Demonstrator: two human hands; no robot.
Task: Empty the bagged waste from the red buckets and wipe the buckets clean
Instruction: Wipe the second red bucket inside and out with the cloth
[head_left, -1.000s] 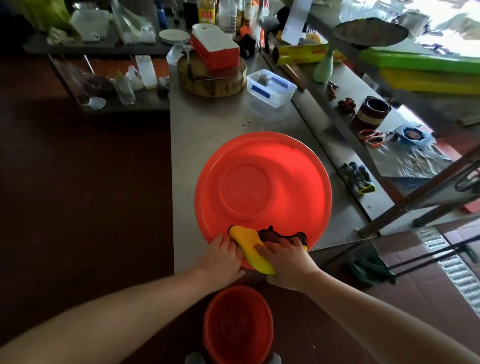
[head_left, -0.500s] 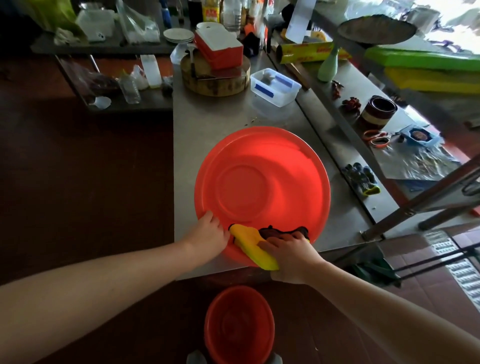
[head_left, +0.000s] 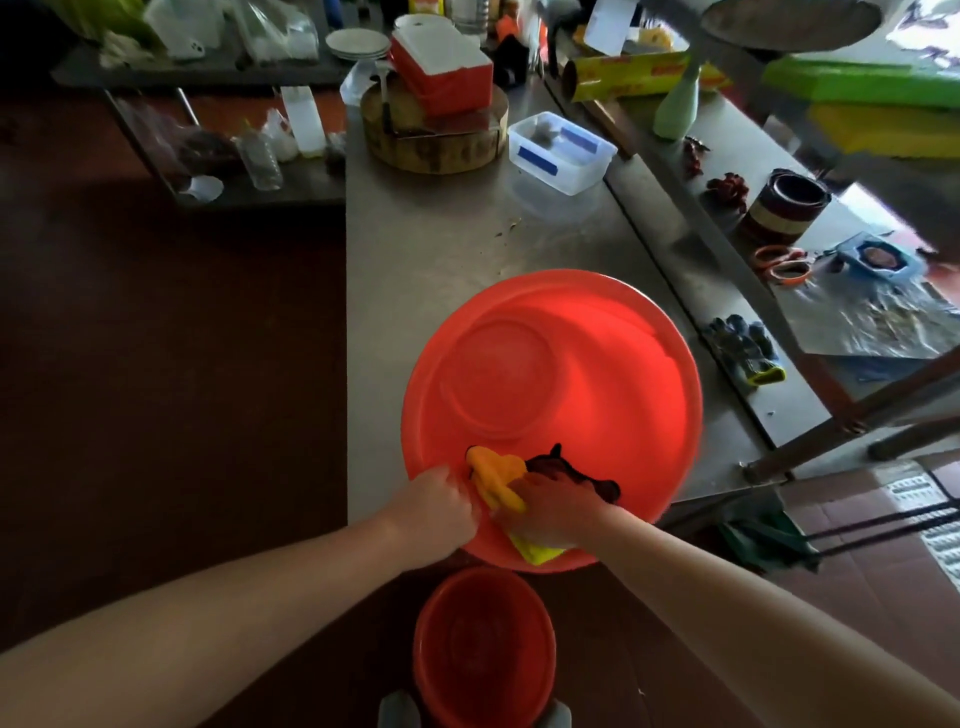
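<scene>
Sitting mouth-up on the grey steel worktable (head_left: 415, 249), a wide, round red plastic basin (head_left: 597, 374) has its near edge hanging past the table's front edge — being round, it shows no long axis. The left hand (head_left: 439, 501) curls its fingers over the basin's near-left rim and grips it. Just beside it, the right hand (head_left: 558, 512) holds a yellow-and-dark wiping cloth (head_left: 493, 470) bunched under curled fingers, pressed to the near inner wall. The cloth's long axis runs from the upper left, by the left hand, down to the near rim, with its dark part trailing right. Below the table edge, between the forearms, a smaller red plastic bucket (head_left: 483, 649) stands upright, open end up — apart from the basin
</scene>
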